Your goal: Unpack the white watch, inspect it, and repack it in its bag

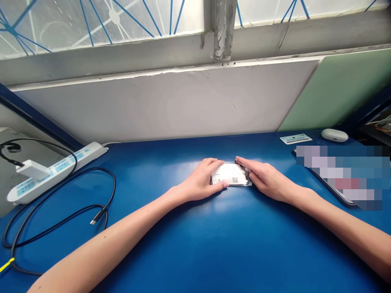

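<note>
A small flat packet (230, 175) with a white printed label and a shiny clear plastic edge lies on the blue table in front of me. My left hand (206, 179) is closed around its left end, thumb along the near edge and fingers at the far edge. At the other end, my right hand (264, 177) holds the right side, its fingers fairly straight and covering the far right corner. A dark part shows at the right end beside the label. The packet's underside is hidden.
On the left are a white power strip (96, 150), a white charger plug (33, 171) and a looped black cable (114, 183). To the right lie a blurred-out phone (339, 193), a white card (295, 139) and a white earbud case (334, 135). A wall panel (171, 108) stands behind.
</note>
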A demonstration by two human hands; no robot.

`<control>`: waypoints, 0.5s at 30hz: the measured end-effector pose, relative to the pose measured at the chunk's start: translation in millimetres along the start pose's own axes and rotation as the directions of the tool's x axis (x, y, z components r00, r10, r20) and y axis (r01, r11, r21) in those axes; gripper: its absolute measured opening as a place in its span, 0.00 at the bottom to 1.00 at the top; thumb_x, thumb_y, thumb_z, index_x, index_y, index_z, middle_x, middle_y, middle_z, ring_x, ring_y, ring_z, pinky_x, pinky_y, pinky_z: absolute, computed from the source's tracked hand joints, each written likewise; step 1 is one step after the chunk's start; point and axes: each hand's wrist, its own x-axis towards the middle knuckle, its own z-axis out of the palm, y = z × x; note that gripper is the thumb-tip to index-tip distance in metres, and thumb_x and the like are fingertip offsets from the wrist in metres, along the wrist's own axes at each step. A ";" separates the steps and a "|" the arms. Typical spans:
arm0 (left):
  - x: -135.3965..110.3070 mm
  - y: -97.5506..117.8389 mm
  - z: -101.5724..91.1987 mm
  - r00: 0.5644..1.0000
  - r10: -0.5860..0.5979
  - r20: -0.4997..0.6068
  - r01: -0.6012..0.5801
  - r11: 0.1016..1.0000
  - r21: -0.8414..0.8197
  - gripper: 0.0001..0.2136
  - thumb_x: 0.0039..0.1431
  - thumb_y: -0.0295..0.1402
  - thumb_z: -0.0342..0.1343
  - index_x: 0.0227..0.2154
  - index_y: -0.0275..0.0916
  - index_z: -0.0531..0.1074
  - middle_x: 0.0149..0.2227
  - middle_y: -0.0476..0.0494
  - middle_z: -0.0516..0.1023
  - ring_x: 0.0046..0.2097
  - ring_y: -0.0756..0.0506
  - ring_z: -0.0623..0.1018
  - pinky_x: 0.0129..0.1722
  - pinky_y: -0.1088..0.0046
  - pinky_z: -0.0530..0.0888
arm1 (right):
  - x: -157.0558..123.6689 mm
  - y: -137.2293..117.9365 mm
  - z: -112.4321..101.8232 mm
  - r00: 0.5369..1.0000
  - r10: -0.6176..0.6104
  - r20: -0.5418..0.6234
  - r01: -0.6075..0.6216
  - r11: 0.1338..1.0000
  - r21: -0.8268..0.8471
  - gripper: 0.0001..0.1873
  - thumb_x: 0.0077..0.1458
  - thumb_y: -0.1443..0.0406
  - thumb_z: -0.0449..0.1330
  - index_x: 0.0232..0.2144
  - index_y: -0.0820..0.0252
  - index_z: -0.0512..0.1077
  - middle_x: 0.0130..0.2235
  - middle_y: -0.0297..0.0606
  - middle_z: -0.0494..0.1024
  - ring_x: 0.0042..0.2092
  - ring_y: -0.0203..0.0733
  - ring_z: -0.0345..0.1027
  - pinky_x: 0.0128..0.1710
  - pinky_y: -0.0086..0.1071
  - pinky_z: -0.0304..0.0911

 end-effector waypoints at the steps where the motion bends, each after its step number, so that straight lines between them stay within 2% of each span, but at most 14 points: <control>1: -0.1 -0.3 0.0 1.000 -0.001 0.002 0.001 1.000 -0.003 0.27 0.60 0.42 0.62 0.59 0.40 0.65 0.58 0.33 0.68 0.60 0.35 0.68 0.60 0.53 0.67 | 0.1 1.0 -0.5 1.000 0.006 0.006 -0.006 1.000 0.020 0.29 0.60 0.71 0.48 0.63 0.59 0.63 0.58 0.47 0.76 0.56 0.54 0.73 0.53 0.50 0.71; 7: -0.1 0.7 -1.0 1.000 -0.015 0.003 0.015 1.000 0.003 0.28 0.59 0.43 0.62 0.59 0.37 0.65 0.58 0.33 0.68 0.60 0.35 0.69 0.60 0.55 0.67 | -1.6 4.3 -0.1 1.000 -0.023 -0.019 0.024 0.999 0.026 0.27 0.59 0.72 0.48 0.60 0.59 0.68 0.60 0.46 0.73 0.61 0.50 0.68 0.60 0.48 0.66; 12: -0.4 2.7 -7.2 0.999 -0.027 0.025 0.028 1.000 -0.011 0.27 0.57 0.43 0.63 0.57 0.39 0.67 0.56 0.35 0.70 0.57 0.35 0.71 0.57 0.57 0.70 | -1.2 9.1 -7.8 0.990 -0.070 -0.119 0.063 0.996 -0.059 0.20 0.62 0.68 0.51 0.52 0.56 0.75 0.59 0.46 0.75 0.58 0.53 0.70 0.57 0.51 0.68; 15: -1.5 1.3 -10.0 1.000 -0.015 0.024 0.014 1.000 0.006 0.28 0.56 0.44 0.64 0.57 0.40 0.68 0.56 0.34 0.70 0.57 0.34 0.72 0.56 0.55 0.70 | 0.7 14.2 -12.1 0.985 -0.119 -0.125 0.106 0.988 -0.111 0.15 0.62 0.64 0.54 0.46 0.54 0.79 0.54 0.44 0.78 0.56 0.54 0.71 0.54 0.53 0.70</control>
